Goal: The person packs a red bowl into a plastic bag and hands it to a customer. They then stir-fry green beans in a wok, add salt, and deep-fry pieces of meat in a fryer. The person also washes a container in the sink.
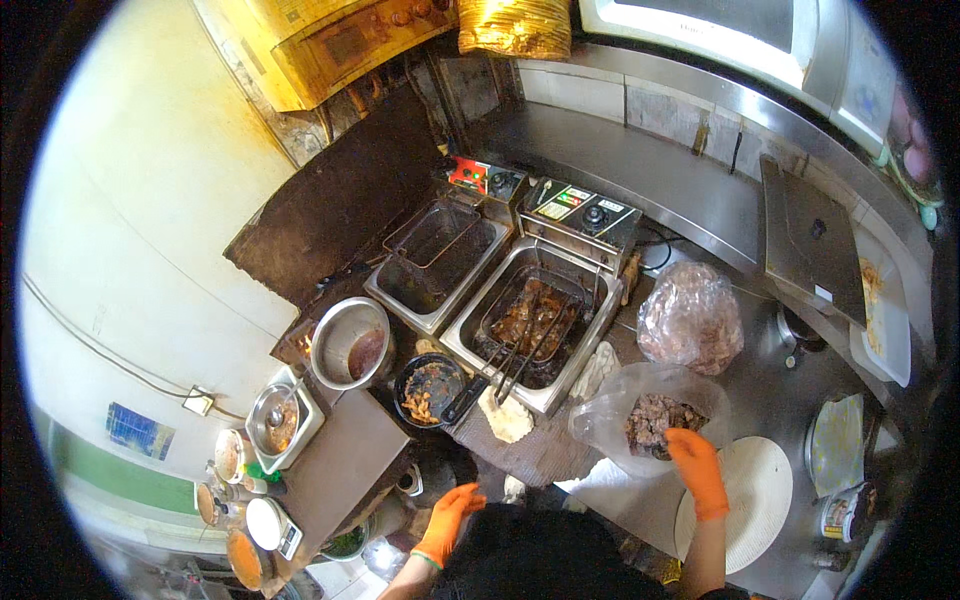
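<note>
My right hand (697, 469), in an orange glove, reaches over a clear plastic bag (600, 420). Its fingertips meet the edge of the dark cooked-looking meat pieces (660, 420) inside; whether they pinch any is hidden. Low in front of my body, my left hand (450, 517) wears a matching glove and holds nothing, fingers stretched out loosely. Just behind the opened bag sits a second, fuller plastic bag (690, 319) with brownish contents. Beneath my right wrist lies a round, pale ribbed lid or mat (739, 510).
Food browns in the basket of the right deep fryer (559, 397), with tongs (517, 352) resting across it. Beside it stand the left fryer (431, 319), a steel pot (330, 337) and a black pan (442, 375). A kitchen scale (289, 540) and containers line the left counter.
</note>
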`<action>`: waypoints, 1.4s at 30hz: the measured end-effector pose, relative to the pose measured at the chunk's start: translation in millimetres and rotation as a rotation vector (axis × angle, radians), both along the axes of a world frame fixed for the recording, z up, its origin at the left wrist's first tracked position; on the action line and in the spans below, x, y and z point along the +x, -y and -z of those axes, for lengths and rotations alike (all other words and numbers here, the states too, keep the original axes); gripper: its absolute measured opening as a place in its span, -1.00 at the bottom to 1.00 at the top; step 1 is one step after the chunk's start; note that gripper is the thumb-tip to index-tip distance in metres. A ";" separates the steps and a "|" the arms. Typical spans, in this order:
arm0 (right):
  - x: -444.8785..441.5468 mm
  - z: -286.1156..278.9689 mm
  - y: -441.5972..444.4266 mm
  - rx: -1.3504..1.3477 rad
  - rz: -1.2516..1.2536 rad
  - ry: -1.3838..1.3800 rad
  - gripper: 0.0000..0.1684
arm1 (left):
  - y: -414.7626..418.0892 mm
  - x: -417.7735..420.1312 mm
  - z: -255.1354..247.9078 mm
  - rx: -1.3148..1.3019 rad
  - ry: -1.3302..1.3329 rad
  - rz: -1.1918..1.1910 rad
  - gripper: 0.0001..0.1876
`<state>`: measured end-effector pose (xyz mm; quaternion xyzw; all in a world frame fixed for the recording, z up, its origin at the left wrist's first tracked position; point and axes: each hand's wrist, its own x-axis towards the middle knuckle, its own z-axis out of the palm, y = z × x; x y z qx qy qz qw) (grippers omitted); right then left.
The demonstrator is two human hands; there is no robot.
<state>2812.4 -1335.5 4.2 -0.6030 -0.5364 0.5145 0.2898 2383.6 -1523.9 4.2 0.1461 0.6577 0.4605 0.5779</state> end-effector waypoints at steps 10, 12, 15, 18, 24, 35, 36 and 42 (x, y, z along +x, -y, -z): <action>-106.8 132.0 -118.0 0.340 -0.324 0.998 -0.46 | 73.1 -14.4 40.6 0.068 -0.005 -0.078 -0.64; -101.1 130.6 -113.6 0.344 -0.320 0.897 -0.48 | 80.3 -17.5 30.3 0.071 -0.019 -0.074 -0.66; -103.5 121.6 -114.0 0.193 -0.074 0.600 -0.55 | 90.3 -36.0 34.7 0.096 -0.024 -0.056 -0.65; -88.0 129.2 -106.3 0.328 -0.061 0.637 -0.49 | 89.6 -62.8 41.5 0.129 0.012 -0.049 -0.66; -80.7 76.7 -89.3 -0.114 0.505 -0.102 -0.43 | 79.4 -111.4 29.8 0.089 0.001 -0.050 -0.65; -72.7 -64.1 -67.6 0.019 0.534 -0.400 -0.67 | 33.5 -161.1 38.2 0.127 -0.028 -0.069 -0.69; -95.3 -93.1 -80.2 0.044 0.469 -0.405 -0.73 | 28.3 -158.2 31.0 0.122 -0.045 -0.083 -0.69; -233.8 -81.9 -201.8 0.114 0.026 -0.412 -0.74 | -2.1 -128.2 21.2 0.163 -0.028 -0.098 -0.70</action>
